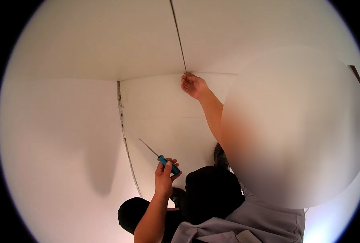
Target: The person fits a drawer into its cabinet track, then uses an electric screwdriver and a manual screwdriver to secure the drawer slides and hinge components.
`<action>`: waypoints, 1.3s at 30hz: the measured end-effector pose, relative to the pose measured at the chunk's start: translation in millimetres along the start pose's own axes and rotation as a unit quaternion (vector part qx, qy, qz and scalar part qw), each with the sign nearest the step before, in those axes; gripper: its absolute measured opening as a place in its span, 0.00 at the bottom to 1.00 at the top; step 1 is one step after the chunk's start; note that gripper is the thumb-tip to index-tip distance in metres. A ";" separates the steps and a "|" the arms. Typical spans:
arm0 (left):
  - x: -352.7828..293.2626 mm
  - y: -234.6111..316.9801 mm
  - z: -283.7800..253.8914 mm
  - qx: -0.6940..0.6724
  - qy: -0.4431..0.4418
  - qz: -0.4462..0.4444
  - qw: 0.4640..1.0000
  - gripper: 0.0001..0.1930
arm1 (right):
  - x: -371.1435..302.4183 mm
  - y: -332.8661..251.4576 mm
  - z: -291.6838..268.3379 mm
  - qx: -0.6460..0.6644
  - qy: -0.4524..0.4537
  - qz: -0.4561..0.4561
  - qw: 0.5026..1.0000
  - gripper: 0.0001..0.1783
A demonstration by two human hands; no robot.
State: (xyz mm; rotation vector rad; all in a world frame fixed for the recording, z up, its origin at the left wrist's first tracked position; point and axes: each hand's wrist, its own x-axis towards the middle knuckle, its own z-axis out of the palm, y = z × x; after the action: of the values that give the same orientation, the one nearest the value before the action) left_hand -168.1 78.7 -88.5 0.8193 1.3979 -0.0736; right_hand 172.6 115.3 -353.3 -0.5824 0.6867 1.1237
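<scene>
My left hand (165,173) is wrapped round the teal handle of a screwdriver (170,164). Its thin metal shaft points up and to the left, away from my body, with the tip in free air. Farther forward, my right hand (193,86) reaches to the foot of a pale wall, its fingers curled in at the lower end of a narrow dark seam (177,33). Whatever those fingertips pinch, if anything, is too small to make out.
A pale wall (66,129) stands on my left, with a ragged dark gap (122,117) along its base. My knees in black trousers (212,194) are bent below my hands. A large blurred round patch hides most of the right side.
</scene>
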 end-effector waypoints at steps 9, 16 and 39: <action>22.7 -7.1 -12.4 0.031 -0.092 -0.015 0.995 0.15 | -105.3 79.3 -60.4 -0.374 -0.046 0.120 0.919 0.24; 61.9 -15.1 -2.9 0.099 -0.202 0.033 0.974 0.14 | -265.3 82.5 -109.1 -0.529 -0.053 0.099 0.841 0.32; -273.4 520.2 37.7 0.135 0.261 0.926 0.236 0.25 | -593.5 -19.2 173.5 -0.698 -0.009 -0.282 0.658 0.21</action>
State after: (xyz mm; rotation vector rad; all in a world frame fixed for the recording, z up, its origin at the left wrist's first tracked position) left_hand 65.7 325.0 392.6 2.4394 -0.0522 2.0420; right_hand 63.3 -124.8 206.2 -1.9327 -0.5777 0.8605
